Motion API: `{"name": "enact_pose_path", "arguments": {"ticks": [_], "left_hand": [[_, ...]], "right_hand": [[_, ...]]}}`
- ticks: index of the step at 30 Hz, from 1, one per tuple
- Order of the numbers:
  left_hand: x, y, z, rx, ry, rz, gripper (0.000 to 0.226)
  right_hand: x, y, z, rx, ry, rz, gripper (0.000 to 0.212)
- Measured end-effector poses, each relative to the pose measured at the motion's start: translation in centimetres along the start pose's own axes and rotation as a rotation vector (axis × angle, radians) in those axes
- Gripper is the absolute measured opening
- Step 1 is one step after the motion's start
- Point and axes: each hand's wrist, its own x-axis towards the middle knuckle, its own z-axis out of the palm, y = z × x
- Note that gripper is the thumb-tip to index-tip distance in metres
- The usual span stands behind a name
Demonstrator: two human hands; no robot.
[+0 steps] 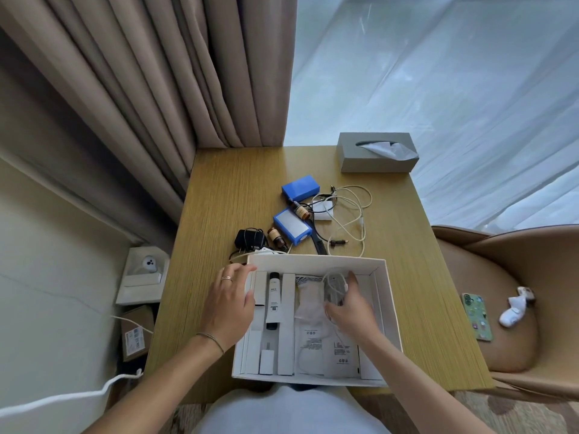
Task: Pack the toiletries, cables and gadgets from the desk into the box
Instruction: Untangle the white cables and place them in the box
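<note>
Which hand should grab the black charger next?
Probably the left hand. It rests open on the box's left edge, just below the black charger. The right hand is busy inside, holding a coiled white cable.

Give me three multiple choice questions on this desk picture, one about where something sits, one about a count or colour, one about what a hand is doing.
1. Where is the tissue box?
A. far right corner of the desk
B. inside the white box
C. on the chair

2. How many blue boxes lie on the desk?
A. one
B. two
C. four

3. What is the right hand doing?
A. resting flat on the desk
B. holding a white cable inside the white box
C. lifting the phone

Answers: 1 A, it stands at the desk's far right corner. 2 B, one blue box sits behind another. 3 B, its fingers curl round the cable over the box.
</note>
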Motion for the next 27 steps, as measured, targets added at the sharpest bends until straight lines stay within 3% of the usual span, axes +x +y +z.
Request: {"name": "enact_pose_path", "arguments": {"ticks": [4, 8, 11, 17, 21, 23, 27], "left_hand": [[-0.1, -0.1, 0.3, -0.006, -0.004, 0.002, 0.046], [0.1, -0.1, 0.2, -0.045, 0.015, -0.002, 0.037], [0.8, -0.2, -0.5, -0.101, 0.113, -0.033, 0.028], [4.7, -0.5, -2.2, -0.044, 0.147, -0.026, 0.019], [7.2, -0.6, -2.8, 0.097, -0.045, -0.062, 0.016], [7.8, -0.6, -3.2, 0.138, -0.114, -0.104, 0.025], [8.5, 0.3, -4.6, 0.089, -0.026, -0.035, 0.036]], "right_hand": [[-0.6, -0.3, -0.4, -0.360, 0.059, -0.083, 0.089], [-1.7, -1.8, -1.2, -0.595, 0.157, -0.128, 0.043], [-2.2, -3.3, -2.5, -0.704, 0.220, -0.159, 0.045], [-1.1, -8.5, -4.8, -0.480, 0.232, -0.330, 0.026], [-0.5, -11.3, -4.8, -0.373, 0.175, -0.372, 0.023], [-0.2, -12.0, -4.6, -0.314, 0.159, -0.388, 0.022], [-0.1, -12.7, -4.3, -0.174, 0.164, -0.407, 0.021]]}}
